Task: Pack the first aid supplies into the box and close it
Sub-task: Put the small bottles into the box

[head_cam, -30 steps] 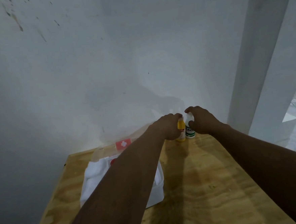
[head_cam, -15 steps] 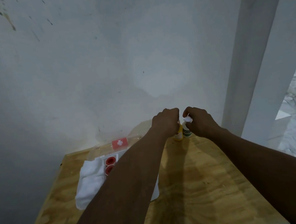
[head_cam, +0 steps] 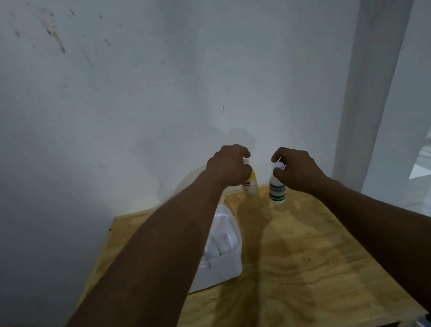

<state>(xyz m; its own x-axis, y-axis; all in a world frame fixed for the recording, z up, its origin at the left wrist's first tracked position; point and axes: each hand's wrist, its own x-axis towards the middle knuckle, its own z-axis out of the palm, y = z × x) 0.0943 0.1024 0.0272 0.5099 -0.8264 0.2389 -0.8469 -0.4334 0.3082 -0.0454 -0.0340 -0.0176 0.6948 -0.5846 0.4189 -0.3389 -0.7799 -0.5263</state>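
Note:
My left hand point(head_cam: 229, 168) grips the top of a small yellow bottle point(head_cam: 251, 186) at the far edge of the wooden table point(head_cam: 306, 272). My right hand point(head_cam: 296, 169) grips the cap of a white bottle with green bands point(head_cam: 277, 191) just to its right. Both bottles hang upright, a little apart, just above the tabletop. The white first aid box point(head_cam: 221, 267) stands open on the table's left side, mostly hidden behind my left forearm, with white items inside. Its clear lid leans back toward the wall.
A pale wall point(head_cam: 153, 91) rises right behind the table. A white post point(head_cam: 372, 88) stands at the right, beyond the table's right edge. The table's left edge runs close to the box.
Both hands have lifted the bottles slightly and drawn them apart; a gap now shows between them. The view has shifted, so my left forearm covers more of the box.

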